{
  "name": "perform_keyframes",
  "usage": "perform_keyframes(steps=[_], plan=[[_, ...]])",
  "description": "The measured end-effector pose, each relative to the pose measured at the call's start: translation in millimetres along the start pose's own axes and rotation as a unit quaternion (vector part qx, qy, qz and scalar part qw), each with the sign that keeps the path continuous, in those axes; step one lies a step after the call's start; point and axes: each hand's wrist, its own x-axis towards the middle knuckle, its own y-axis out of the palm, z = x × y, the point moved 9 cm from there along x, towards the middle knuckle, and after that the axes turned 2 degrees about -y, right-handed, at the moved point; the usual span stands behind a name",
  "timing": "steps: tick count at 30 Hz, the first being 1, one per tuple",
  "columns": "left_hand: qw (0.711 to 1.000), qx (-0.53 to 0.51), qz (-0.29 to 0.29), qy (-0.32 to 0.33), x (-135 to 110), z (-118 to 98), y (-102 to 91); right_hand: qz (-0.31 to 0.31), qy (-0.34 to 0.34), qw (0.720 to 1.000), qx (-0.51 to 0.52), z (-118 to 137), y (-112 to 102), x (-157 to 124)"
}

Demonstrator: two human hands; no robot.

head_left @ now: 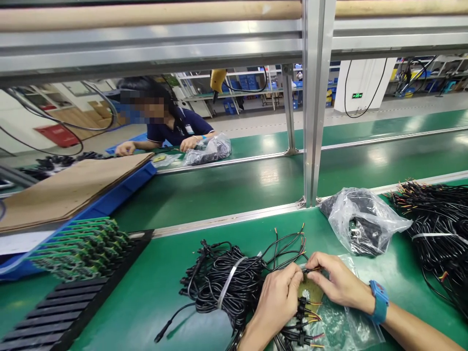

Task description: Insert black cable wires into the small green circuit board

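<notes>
Lying across the green bench (pixel 153 287): a banded bundle (pixel 226 282) of black cables just left of both hands. Resting on a clear bag (pixel 340 331) between the hands: a small green board (pixel 310 292). Pinching the board's left edge, left hand (pixel 276 300), fingers (pixel 292 278) curled. Gripping a thin wire (pixel 310 268) at the board's top, right hand (pixel 338 282), fingers clenched.

Both bare hands meet low in the middle of the view, fingertips pinched together and nearly touching. The left hand (pixel 278 296) comes up from below, fingers curled. The right hand (pixel 338 285) reaches in from the right, forearm angled across.
</notes>
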Motion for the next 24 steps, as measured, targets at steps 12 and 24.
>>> perform_keyframes(steps=[12,24], plan=[[0.999,-0.032,-0.007,0.013,2.5,-4.3,-2.0,0.01,-0.027,1.0,0.008,-0.9,7.4,0.4],[0.999,-0.032,0.0,0.004,3.1,-0.5,-4.3,-0.036,-0.021,0.999,0.036,-4.7,16.0,-4.2]])
